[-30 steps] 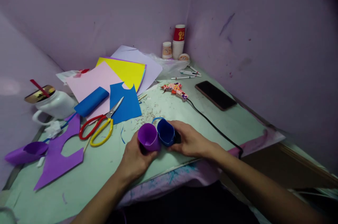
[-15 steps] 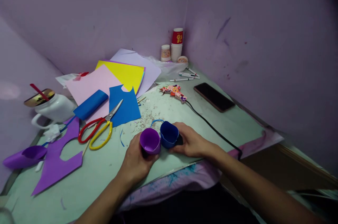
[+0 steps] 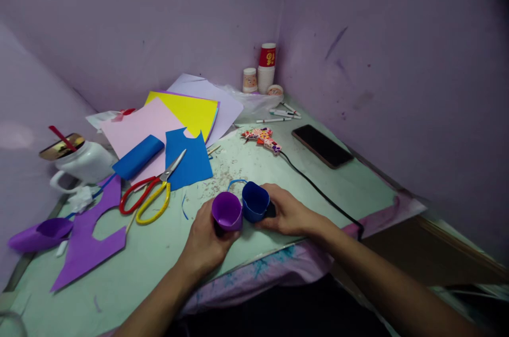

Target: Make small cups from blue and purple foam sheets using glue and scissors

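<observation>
Near the table's front edge, my left hand is wrapped round a purple foam cup, its open mouth facing up toward me. Right beside it, my right hand grips a dark blue foam cup from the right. The two rims are side by side, very close together; I cannot tell whether they touch. A thin blue strip curves just behind the cups. Something dark shows between my right fingers and the blue cup, too shaded to name. My fingertips are partly hidden by the cups.
Scissors lie on a cut blue sheet at left, by a cut purple sheet. A white mug stands far left. A patterned glue gun with a black cord and a phone lie behind right.
Both hands keep their hold on the two cups with hardly any movement. The view has shifted very slightly, so the things at left appear a little farther right.
</observation>
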The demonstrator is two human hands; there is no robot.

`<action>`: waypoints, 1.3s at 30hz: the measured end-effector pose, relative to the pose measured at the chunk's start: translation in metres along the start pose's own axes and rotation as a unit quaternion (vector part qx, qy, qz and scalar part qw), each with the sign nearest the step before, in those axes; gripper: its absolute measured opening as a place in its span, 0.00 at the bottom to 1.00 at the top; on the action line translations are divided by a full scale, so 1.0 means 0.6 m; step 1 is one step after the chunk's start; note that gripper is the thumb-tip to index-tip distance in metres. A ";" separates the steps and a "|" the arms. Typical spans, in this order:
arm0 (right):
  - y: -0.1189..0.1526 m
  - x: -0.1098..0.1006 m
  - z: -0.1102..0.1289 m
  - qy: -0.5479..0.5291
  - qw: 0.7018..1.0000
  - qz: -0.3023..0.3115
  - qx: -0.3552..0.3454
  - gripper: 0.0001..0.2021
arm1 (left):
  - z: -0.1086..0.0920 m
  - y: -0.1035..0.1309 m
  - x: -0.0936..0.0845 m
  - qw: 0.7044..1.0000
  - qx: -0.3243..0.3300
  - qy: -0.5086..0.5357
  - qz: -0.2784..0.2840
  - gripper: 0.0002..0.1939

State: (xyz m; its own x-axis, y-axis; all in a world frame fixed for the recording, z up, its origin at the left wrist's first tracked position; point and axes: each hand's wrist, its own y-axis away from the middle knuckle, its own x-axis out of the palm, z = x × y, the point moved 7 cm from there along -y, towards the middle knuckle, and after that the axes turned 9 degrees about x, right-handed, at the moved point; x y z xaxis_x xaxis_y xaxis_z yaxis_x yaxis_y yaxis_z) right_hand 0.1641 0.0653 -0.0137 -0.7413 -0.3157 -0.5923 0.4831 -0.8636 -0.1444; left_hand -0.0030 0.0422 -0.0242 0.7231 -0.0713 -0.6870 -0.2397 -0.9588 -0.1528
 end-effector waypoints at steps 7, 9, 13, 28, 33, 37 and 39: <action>-0.001 -0.001 -0.004 -0.003 1.000 -0.001 0.008 0.14 | 0.005 0.001 0.002 1.000 0.007 -0.012 -0.007 0.29; -0.001 0.000 -0.004 -0.005 1.000 0.000 0.006 0.14 | 0.005 0.001 0.001 1.000 0.007 -0.013 -0.008 0.29; -0.001 0.000 -0.004 -0.009 1.000 0.004 0.009 0.15 | 0.005 0.000 -0.001 1.000 0.006 -0.015 -0.004 0.29; -0.001 -0.001 -0.001 -0.012 1.000 -0.005 0.014 0.14 | 0.014 0.004 0.006 1.000 0.000 0.024 -0.005 0.27; 0.001 0.001 -0.017 -0.063 0.997 -0.008 0.053 0.18 | 0.014 0.005 -0.001 0.999 -0.024 0.032 -0.018 0.26; -0.007 -0.009 -0.037 -0.260 0.955 -0.033 0.141 0.36 | 0.023 0.009 -0.015 0.993 -0.088 0.063 -0.049 0.28; -0.019 -0.005 -0.029 -0.399 0.904 0.012 0.156 0.37 | 0.030 0.010 -0.023 0.988 -0.113 0.080 -0.069 0.30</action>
State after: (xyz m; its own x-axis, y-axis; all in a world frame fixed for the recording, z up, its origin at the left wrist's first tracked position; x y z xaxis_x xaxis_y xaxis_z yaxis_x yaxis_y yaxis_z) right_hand 0.1691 0.0832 -0.0243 -0.8924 -0.4114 0.1853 0.4409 -0.8822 0.1653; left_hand -0.0260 0.0426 -0.0285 0.8358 0.0389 -0.5477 0.0053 -0.9980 -0.0627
